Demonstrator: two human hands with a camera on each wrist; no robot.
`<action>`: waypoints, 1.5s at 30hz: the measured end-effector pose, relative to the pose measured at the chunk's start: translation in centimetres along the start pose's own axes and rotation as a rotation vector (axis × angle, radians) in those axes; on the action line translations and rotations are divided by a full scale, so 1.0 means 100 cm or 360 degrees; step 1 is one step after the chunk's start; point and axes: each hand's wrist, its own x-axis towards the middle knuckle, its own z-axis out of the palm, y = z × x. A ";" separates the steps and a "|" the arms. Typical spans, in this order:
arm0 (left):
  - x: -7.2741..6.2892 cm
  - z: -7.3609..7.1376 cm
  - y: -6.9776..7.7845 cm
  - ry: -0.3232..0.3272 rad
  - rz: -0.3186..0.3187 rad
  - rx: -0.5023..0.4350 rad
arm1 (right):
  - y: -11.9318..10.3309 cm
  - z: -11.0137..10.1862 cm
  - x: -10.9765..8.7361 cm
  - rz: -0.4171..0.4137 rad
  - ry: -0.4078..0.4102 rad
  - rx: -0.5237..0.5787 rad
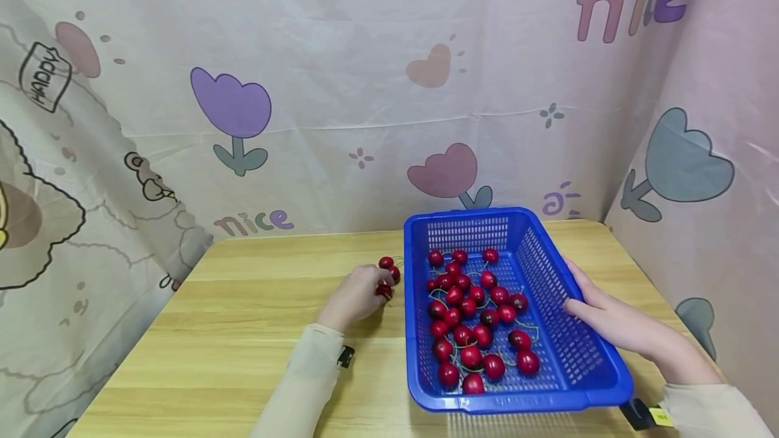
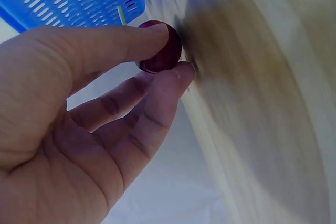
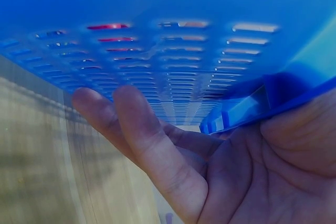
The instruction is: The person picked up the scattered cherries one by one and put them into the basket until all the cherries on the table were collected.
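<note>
My left hand (image 1: 359, 295) is low over the wooden table, left of a blue plastic basket (image 1: 411, 336). Between thumb and fingertips it pinches a dark red cherry (image 2: 170, 55), whose green stem shows in the left wrist view. Two more cherries (image 1: 386, 263) lie just beyond those fingers. My right hand (image 1: 627, 323) holds the basket by its right side, thumb over the rim. In the right wrist view, the fingers (image 3: 139, 114) reach beneath the slotted underside, which is raised off the table on that side. Many stemmed cherries (image 1: 493, 366) lie inside the basket, mostly toward its left.
The light wooden tabletop (image 1: 231, 336) extends to the left and front of the basket. A printed cloth (image 1: 341, 113) hangs behind the table and along both sides.
</note>
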 end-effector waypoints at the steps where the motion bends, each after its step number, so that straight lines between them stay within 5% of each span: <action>1: 0.000 -0.001 0.000 0.0002 -0.0002 -0.0010 | 0.000 0.000 0.000 -0.0003 -0.0002 0.0005; 9: -0.002 -0.019 0.008 0.0025 -0.0019 -0.0158 | 0.000 0.000 0.000 -0.0010 -0.0009 0.0025; 19: -0.015 -0.048 0.032 0.0176 0.0167 -0.0207 | 0.000 0.001 0.000 -0.0012 -0.0002 0.0016; 23: -0.024 -0.059 0.049 0.0233 0.0227 -0.0176 | -0.001 0.001 0.001 -0.0011 -0.0005 0.0018; 28: -0.034 -0.065 0.076 0.0231 0.0428 -0.0174 | -0.002 0.001 0.000 0.0001 -0.0004 0.0016; 34: -0.041 -0.061 0.099 0.0114 0.0621 -0.0199 | -0.002 0.002 -0.001 0.0002 -0.0005 0.0021; 45: -0.046 -0.053 0.123 -0.0259 0.0629 -0.0161 | -0.001 0.002 -0.001 -0.0030 -0.0006 0.0019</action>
